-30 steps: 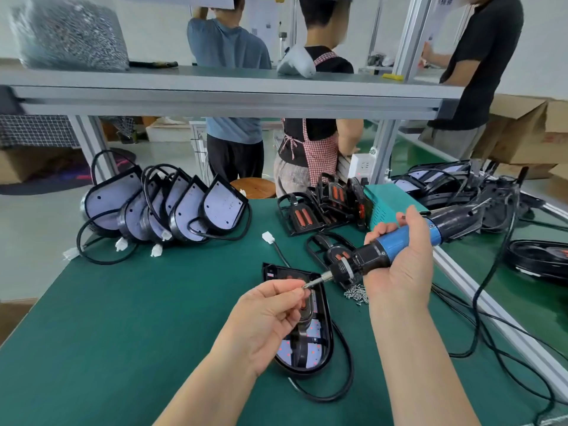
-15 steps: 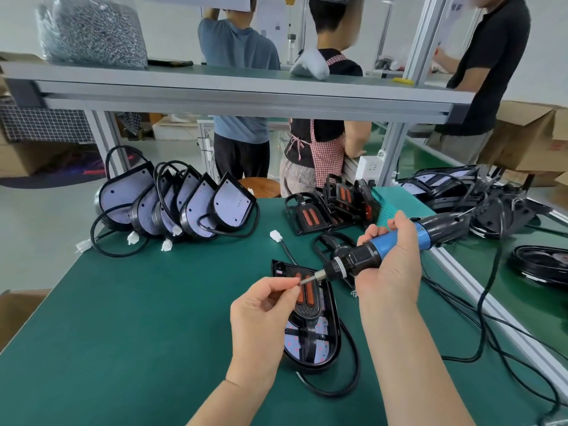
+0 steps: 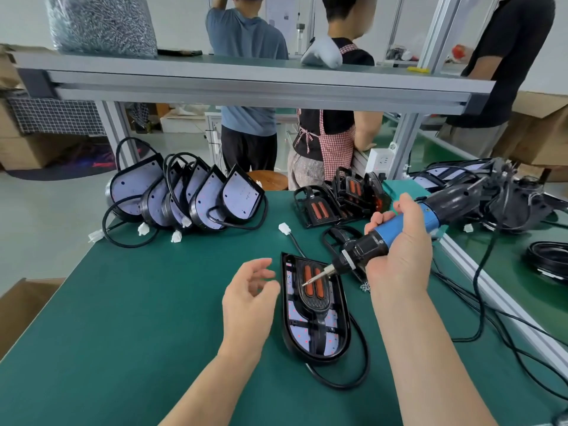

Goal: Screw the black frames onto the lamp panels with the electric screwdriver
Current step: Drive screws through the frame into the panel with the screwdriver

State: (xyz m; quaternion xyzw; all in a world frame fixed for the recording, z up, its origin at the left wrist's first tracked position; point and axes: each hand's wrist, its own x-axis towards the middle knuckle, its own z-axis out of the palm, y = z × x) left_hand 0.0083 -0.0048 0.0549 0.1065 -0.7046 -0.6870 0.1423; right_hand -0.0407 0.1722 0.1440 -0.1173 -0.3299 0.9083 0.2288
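Lamp panel (image 3: 295, 316), black frame (image 3: 318, 305) on top, flat on the table (image 3: 138, 302), long axis pointing away from the body, just right of the empty, loosely spread left hand (image 3: 249, 299). Right hand (image 3: 399, 262) wrapped round the electric screwdriver (image 3: 368, 244), bit slanting down-left over the frame's far end.

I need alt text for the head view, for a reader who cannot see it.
A right hand holds a screwdriver, its bit over a lamp panel with a black frame on a green table. The left hand hovers open beside the panel.
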